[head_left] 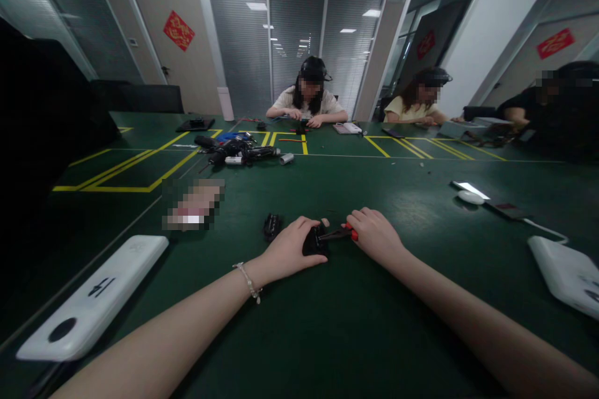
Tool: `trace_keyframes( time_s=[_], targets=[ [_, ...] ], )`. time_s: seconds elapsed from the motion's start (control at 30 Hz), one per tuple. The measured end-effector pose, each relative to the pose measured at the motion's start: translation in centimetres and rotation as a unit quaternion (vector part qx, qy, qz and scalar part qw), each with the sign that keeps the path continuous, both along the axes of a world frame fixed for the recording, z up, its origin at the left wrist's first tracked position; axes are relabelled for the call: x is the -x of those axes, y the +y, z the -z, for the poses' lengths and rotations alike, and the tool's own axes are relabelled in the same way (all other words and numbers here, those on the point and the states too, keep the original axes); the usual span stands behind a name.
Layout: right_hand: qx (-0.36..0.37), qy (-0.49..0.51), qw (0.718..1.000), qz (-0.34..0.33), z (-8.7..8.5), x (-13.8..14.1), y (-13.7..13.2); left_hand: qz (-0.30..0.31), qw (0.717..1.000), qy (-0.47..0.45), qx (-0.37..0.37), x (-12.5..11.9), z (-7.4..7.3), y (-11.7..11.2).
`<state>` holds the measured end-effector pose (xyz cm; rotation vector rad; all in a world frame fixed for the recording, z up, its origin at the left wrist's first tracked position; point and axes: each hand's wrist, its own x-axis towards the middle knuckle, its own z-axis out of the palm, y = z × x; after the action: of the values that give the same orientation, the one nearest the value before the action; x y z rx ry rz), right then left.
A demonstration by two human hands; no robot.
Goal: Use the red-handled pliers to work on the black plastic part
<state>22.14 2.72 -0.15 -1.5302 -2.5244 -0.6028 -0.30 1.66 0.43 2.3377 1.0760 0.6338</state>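
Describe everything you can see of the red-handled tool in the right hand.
The tool looks like pliers: a dark, metal-looking nose tapering leftward, its red handles mostly hidden in the right hand. It points toward the left hand, its tip at the black part held there; whether it grips that part is too small to tell.

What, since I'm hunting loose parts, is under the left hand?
Partly visible in the left hand is a black piece. Whatever else the hand covers, including anything beneath it, cannot be seen.
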Motion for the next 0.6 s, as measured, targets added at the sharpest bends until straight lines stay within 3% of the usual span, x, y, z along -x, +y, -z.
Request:
trace_keyframes(
  time_s=[0.6],
  targets=[
    [0.001, -0.002, 1.000, -0.001, -0.27, 0.23, -0.15, 0.002, 1.000, 0.001, 0.007, -0.06, -0.25, -0.18]
  ],
)
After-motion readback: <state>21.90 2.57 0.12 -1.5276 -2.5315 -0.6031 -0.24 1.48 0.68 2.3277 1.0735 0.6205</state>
